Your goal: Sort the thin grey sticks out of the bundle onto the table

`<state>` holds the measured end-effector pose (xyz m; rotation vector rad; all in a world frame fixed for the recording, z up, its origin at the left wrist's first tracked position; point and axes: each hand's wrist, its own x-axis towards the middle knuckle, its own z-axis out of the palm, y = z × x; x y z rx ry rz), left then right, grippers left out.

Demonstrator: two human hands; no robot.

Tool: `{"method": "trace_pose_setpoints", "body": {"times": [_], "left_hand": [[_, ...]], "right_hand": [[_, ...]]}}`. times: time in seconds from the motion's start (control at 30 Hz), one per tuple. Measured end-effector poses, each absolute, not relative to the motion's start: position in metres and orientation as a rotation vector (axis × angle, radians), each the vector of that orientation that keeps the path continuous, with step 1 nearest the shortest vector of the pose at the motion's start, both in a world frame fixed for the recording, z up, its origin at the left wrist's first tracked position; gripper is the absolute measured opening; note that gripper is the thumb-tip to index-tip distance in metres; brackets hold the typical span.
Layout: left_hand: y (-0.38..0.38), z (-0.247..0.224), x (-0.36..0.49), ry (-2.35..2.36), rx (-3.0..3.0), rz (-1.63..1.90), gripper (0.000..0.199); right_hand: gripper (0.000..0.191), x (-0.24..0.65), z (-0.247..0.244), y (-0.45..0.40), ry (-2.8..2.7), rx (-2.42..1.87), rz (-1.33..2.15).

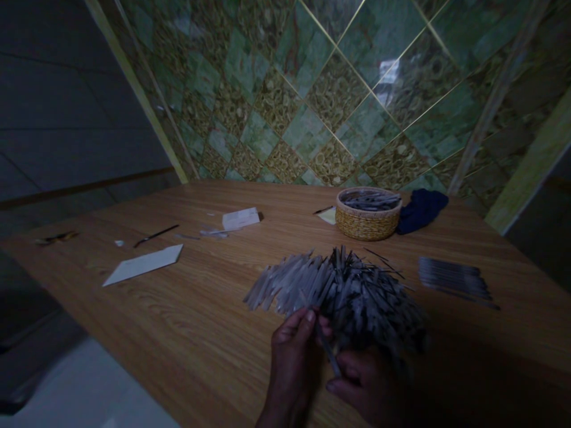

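Observation:
My left hand (pixel 292 345) pinches the upper end of a thin dark strip (pixel 328 351) between thumb and fingers. Lower right of it, my right hand (pixel 363 377) is closed on the strip's other end, in deep shadow. The strip slants down to the right between the two hands. Just beyond them, a wide pile of thin sleeved sticks (pixel 289 276) covers the table, pale grey on the left and darker on the right. What exactly the sleeves contain is too dim to tell.
On the wooden table (pixel 214 333) are a woven basket (pixel 368 223) full of similar pieces, a dark blue cloth (pixel 422 211), a neat row of strips (pixel 455 278), a small white box (pixel 241 219), a pale card (pixel 145 263) and scissors (pixel 56 238). A tiled wall stands behind.

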<state>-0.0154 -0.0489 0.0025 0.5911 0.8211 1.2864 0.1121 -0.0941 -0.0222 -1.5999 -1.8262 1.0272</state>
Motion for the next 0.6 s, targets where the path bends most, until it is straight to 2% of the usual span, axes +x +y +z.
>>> {"method": "trace_pose_setpoints", "body": {"times": [0.27, 0.6], "left_hand": [[-0.050, 0.002, -0.016, 0.847, 0.614, 1.282, 0.016], [-0.054, 0.006, -0.011, 0.864, 0.589, 1.306, 0.018]], "right_hand": [[0.020, 0.105, -0.014, -0.101, -1.782, -1.647, 1.017], [0.016, 0.100, -0.028, -0.101, -1.696, -1.556, 1.109]]}}
